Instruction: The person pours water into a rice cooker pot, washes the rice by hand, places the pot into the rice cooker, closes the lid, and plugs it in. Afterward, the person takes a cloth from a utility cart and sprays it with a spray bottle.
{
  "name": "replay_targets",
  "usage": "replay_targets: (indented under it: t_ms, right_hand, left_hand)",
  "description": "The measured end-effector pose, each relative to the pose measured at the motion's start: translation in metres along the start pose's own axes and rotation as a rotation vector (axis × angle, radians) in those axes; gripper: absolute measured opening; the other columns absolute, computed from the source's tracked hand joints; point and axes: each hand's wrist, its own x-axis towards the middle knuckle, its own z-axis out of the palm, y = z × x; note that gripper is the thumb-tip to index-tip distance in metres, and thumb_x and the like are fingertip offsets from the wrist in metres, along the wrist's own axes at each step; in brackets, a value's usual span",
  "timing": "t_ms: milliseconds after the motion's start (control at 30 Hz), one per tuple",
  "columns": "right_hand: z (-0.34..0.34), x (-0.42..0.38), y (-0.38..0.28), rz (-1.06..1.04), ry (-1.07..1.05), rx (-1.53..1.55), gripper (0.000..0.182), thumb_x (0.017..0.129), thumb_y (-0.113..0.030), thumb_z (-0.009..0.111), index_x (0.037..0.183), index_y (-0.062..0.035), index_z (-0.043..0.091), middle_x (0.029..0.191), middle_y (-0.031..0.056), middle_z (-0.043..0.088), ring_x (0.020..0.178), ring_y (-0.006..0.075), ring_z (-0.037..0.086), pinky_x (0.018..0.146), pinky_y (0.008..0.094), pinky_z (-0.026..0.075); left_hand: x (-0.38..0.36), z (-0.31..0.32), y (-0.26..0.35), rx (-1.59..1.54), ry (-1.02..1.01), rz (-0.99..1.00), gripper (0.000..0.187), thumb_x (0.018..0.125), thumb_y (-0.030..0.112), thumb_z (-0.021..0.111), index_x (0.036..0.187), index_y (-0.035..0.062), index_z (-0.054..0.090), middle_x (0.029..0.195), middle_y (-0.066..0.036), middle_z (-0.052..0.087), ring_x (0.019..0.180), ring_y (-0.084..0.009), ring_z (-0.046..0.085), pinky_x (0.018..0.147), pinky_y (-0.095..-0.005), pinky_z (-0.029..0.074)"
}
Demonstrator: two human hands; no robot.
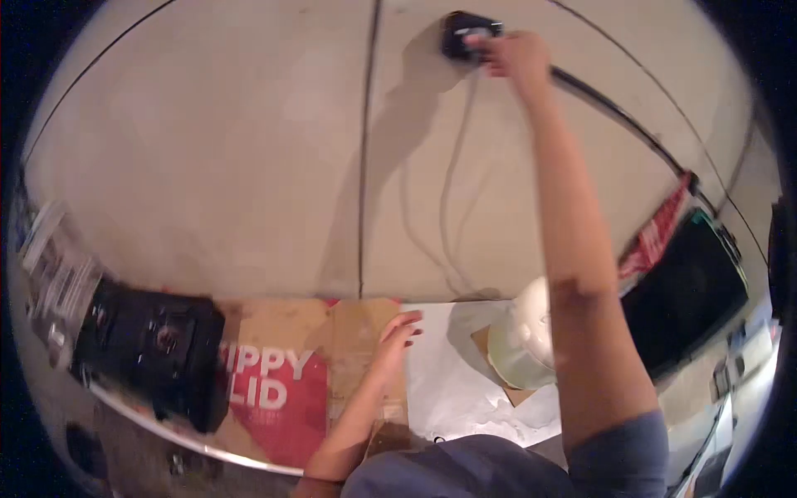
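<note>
Far left, a black box-shaped device with knobs [158,349] sits on the surface [274,452] at the foot of a beige panelled wall [224,158]. Next to it lies flattened brown cardboard with a red patch and white lettering [282,378]. The left hand [398,332] rests flat on the cardboard, fingers loose, gripping nothing. Right of it: white sheet of paper [448,373], then a white rounded dome-like object [525,336] (partly hidden by the arm). The right hand [516,56] is raised to the wall, fingers closed on a black plug-shaped block [461,33] mounted high up; a grey cord [452,183] hangs below it.
</note>
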Motion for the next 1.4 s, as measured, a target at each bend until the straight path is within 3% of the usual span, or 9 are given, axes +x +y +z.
replay_targets:
  t_ms: [167, 367, 433, 467, 600, 667, 900, 1133, 1400]
  right_hand:
    - [0.004, 0.026, 0.025, -0.127, 0.017, -0.191, 0.052, 0.062, -0.057, 0.073, 0.056, -0.0114, 0.051, 0.049, -0.0027, 0.047, 0.044, 0.006, 0.044, 0.043, 0.0208, 0.035]
    - [0.005, 0.02, 0.034, -0.419, -0.03, -0.425, 0.023, 0.078, -0.032, 0.064, 0.073, -0.0095, 0.059, 0.058, 0.0022, 0.055, 0.05, 0.0092, 0.049, 0.05, 0.025, 0.04]
    - [0.004, -0.033, -0.002, -0.026, -0.191, 0.031, 0.024, 0.081, -0.01, 0.057, 0.101, -0.0159, 0.069, 0.074, 0.009, 0.065, 0.061, 0.0162, 0.054, 0.063, 0.0299, 0.048]
    - [0.013, -0.004, 0.044, -0.178, -0.366, -0.427, 0.023, 0.079, -0.013, 0.063, 0.1, -0.0169, 0.07, 0.067, 0.0031, 0.061, 0.046, 0.012, 0.047, 0.043, 0.0273, 0.04]
    - [-0.031, -0.133, 0.075, 0.157, -0.529, 0.309, 0.05, 0.075, -0.054, 0.062, 0.101, -0.011, 0.064, 0.069, 0.0066, 0.063, 0.048, 0.0171, 0.055, 0.043, 0.0299, 0.046]
    - [-0.114, -0.212, 0.069, 0.168, -0.444, 0.215, 0.04, 0.082, -0.038, 0.057, 0.07, 0.0006, 0.062, 0.06, 0.0052, 0.06, 0.053, 0.0113, 0.056, 0.05, 0.0257, 0.045]
    - [-0.211, -0.378, 0.285, 0.321, 0.121, -0.292, 0.024, 0.081, -0.014, 0.056, 0.099, 0.0014, 0.059, 0.083, 0.0127, 0.062, 0.071, 0.0228, 0.058, 0.067, 0.031, 0.047]
    - [-0.202, -0.574, 0.366, 1.125, 0.282, 0.548, 0.009, 0.084, -0.005, 0.052, 0.092, -0.0048, 0.053, 0.078, 0.0054, 0.053, 0.065, 0.0142, 0.052, 0.059, 0.0252, 0.045]
    - [-0.158, -0.612, 0.382, 0.976, 0.217, 1.016, 0.019, 0.084, -0.001, 0.053, 0.093, -0.0079, 0.037, 0.076, 0.0026, 0.048, 0.065, 0.0106, 0.051, 0.058, 0.0236, 0.046]
  left_hand:
    - [0.017, 0.015, -0.023, -0.051, -0.056, 0.061, 0.031, 0.085, 0.027, 0.047, 0.11, 0.0124, 0.058, 0.104, 0.003, 0.06, 0.091, -0.0109, 0.056, 0.078, -0.0279, 0.039]
    - [0.002, 0.052, -0.019, 0.023, -0.103, 0.097, 0.028, 0.085, 0.022, 0.05, 0.108, 0.0088, 0.058, 0.104, 0.0, 0.06, 0.087, -0.0113, 0.055, 0.076, -0.0269, 0.041]
    - [-0.017, 0.063, -0.006, -0.064, -0.109, 0.096, 0.027, 0.085, 0.018, 0.055, 0.106, 0.0017, 0.058, 0.101, -0.005, 0.06, 0.088, -0.0123, 0.054, 0.079, -0.0267, 0.044]
    - [-0.023, 0.068, -0.009, -0.041, -0.108, 0.078, 0.027, 0.085, 0.019, 0.054, 0.107, 0.0031, 0.058, 0.101, -0.005, 0.06, 0.088, -0.012, 0.054, 0.077, -0.0257, 0.043]
    - [-0.052, 0.065, -0.013, 0.105, -0.108, 0.001, 0.031, 0.086, 0.023, 0.051, 0.112, 0.0091, 0.056, 0.107, -0.001, 0.06, 0.09, -0.0114, 0.054, 0.077, -0.027, 0.04]
    - [-0.058, 0.066, -0.013, 0.171, -0.074, -0.068, 0.033, 0.087, 0.028, 0.049, 0.113, 0.0099, 0.057, 0.11, -0.002, 0.059, 0.092, -0.0136, 0.055, 0.081, -0.0278, 0.04]
    - [-0.024, 0.131, -0.09, 0.252, -0.144, -0.148, 0.028, 0.085, 0.016, 0.047, 0.11, 0.0076, 0.056, 0.11, -0.005, 0.058, 0.099, -0.0164, 0.053, 0.083, -0.0294, 0.039]
    - [0.002, 0.278, -0.077, 0.875, -0.094, 0.733, 0.029, 0.079, 0.008, 0.053, 0.107, 0.0074, 0.056, 0.118, -0.011, 0.048, 0.115, -0.0276, 0.043, 0.094, -0.0385, 0.033]
    - [0.033, 0.323, -0.105, 1.283, 0.044, 0.913, 0.037, 0.073, 0.018, 0.057, 0.109, 0.0103, 0.055, 0.117, -0.009, 0.05, 0.112, -0.0278, 0.044, 0.097, -0.0441, 0.026]
